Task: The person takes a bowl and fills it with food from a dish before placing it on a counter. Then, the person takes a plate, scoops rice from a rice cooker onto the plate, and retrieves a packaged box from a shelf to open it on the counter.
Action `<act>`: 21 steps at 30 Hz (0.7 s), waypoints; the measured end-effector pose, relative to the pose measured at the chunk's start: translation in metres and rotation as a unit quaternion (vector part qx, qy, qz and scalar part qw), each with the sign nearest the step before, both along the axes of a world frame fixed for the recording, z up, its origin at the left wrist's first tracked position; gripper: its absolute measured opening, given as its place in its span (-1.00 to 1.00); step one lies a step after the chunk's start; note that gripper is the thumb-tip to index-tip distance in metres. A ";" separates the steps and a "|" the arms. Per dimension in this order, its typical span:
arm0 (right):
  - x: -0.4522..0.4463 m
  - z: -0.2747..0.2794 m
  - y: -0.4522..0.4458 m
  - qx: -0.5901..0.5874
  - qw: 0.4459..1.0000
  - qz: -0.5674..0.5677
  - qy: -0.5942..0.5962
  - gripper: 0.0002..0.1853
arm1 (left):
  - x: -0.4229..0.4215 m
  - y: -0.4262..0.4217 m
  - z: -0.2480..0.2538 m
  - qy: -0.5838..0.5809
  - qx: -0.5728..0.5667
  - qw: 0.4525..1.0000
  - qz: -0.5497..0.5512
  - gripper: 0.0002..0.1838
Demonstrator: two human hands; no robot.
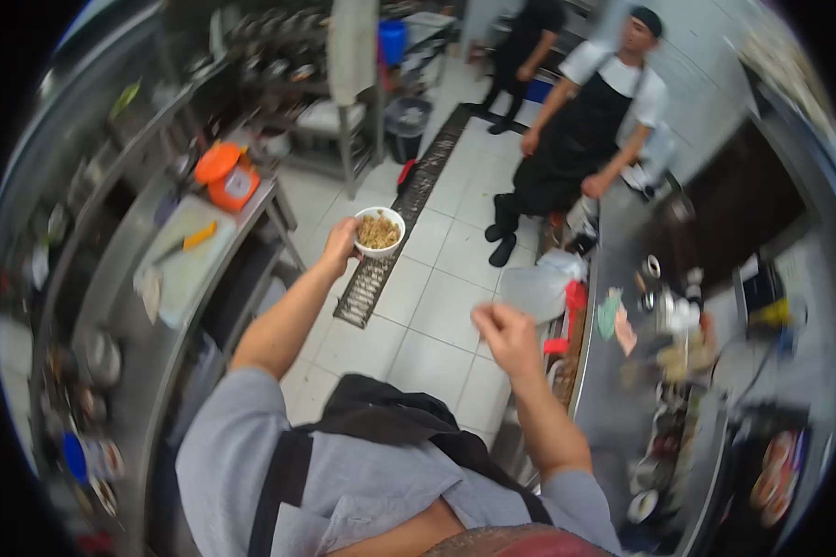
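So the bowl (pixel 379 232) is up just above the middle of the frame, a small round white one with a plain rim, and there's some crumbly golden-brown food (pixel 378 231) in it, kinda lumpy, with paler and darker bits mixed together. The left hand (pixel 344 239) has it clamped by the side, fingers and thumb closed on the edge, and it's held out over the floor (pixel 427 278) near the dark drain grate (pixel 367 283). The right hand (pixel 508 334), right of center, is blurry: the fingers are curled in close to the thumb, but I can't tell if they actually touch or pinch anything. Over at upper left there's an orange scale (pixel 231 186) by a cutting board (pixel 188 255) with a yellow-handled knife (pixel 198 236) on it.
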State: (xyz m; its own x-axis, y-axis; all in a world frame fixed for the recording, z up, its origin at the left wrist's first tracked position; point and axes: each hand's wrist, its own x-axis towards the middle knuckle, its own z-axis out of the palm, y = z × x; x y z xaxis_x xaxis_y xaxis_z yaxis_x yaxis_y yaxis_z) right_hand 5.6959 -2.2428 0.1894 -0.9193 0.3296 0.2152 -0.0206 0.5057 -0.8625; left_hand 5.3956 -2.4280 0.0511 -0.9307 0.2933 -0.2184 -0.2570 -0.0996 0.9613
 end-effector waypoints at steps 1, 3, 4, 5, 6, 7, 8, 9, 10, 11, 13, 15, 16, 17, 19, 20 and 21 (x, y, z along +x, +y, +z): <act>-0.025 0.063 -0.016 0.094 0.991 0.033 0.093 -0.84 | -0.005 -0.008 0.000 -0.002 -0.013 1.000 0.003 -0.68; -0.040 0.156 -0.032 0.197 0.961 0.124 0.150 -0.90 | -0.024 -0.017 -0.004 0.005 -0.035 0.999 0.013 -0.69; -0.046 0.179 -0.011 0.086 0.917 0.301 0.248 -0.93 | -0.026 -0.007 -0.006 0.009 -0.034 0.999 0.024 -0.69; -0.062 0.196 0.000 -0.028 0.826 0.458 0.327 -0.94 | -0.036 -0.007 -0.010 -0.001 -0.037 0.998 0.047 -0.69; -0.075 0.201 0.012 -0.145 0.694 0.590 0.387 -0.95 | -0.043 -0.005 -0.015 -0.012 -0.044 0.997 0.069 -0.70; -0.095 0.198 0.010 -0.148 0.695 0.593 0.379 -0.95 | -0.059 -0.014 -0.023 -0.017 -0.028 0.997 0.072 -0.70; -0.116 0.192 0.008 -0.112 0.676 0.615 0.391 -0.94 | -0.072 -0.021 -0.030 -0.022 -0.023 0.997 0.077 -0.70; -0.139 0.185 0.006 -0.072 0.650 0.640 0.403 -0.93 | -0.088 -0.028 -0.035 -0.020 -0.009 0.996 0.092 -0.71; -0.159 0.173 0.012 -0.039 0.672 0.630 0.387 -0.96 | -0.105 -0.035 -0.040 -0.018 0.005 0.994 0.108 -0.71; -0.174 0.136 0.025 -0.060 0.720 0.541 0.431 -0.92 | -0.121 -0.037 -0.042 -0.024 0.005 0.994 0.104 -0.72; -0.216 0.073 0.030 -0.004 0.874 0.274 0.401 -0.90 | -0.160 -0.048 -0.042 -0.021 0.010 0.992 0.126 -0.72; -0.259 0.003 0.047 0.048 0.971 0.135 0.192 -0.87 | -0.208 -0.047 -0.039 -0.024 0.012 0.989 0.145 -0.72; -0.278 -0.028 0.049 0.037 0.993 0.086 0.067 -0.85 | -0.229 -0.050 -0.039 -0.012 0.007 0.988 0.153 -0.71; -0.291 -0.067 0.061 0.008 0.997 0.057 -0.056 -0.80 | -0.249 -0.052 -0.038 -0.002 -0.001 0.987 0.161 -0.70; -0.302 -0.151 0.097 0.075 0.977 0.023 -0.196 -0.74 | -0.289 -0.052 -0.027 -0.002 -0.004 0.986 0.166 -0.69; -0.300 -0.190 0.115 0.169 0.962 0.020 -0.214 -0.73 | -0.308 -0.050 -0.020 0.001 -0.008 0.985 0.175 -0.68; -0.295 -0.220 0.131 0.154 0.955 0.000 -0.252 -0.72 | -0.326 -0.048 -0.013 0.007 -0.010 0.986 0.165 -0.67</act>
State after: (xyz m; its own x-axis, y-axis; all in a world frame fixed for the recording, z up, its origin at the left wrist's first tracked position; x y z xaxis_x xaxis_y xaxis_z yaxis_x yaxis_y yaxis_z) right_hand 5.4011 -2.1118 -0.0302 -0.9315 0.3222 -0.1691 0.3588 0.7367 -0.5732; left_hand 5.0697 -2.4763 0.0380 -0.9777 -0.0306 -0.2077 -0.2006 -0.1558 0.9672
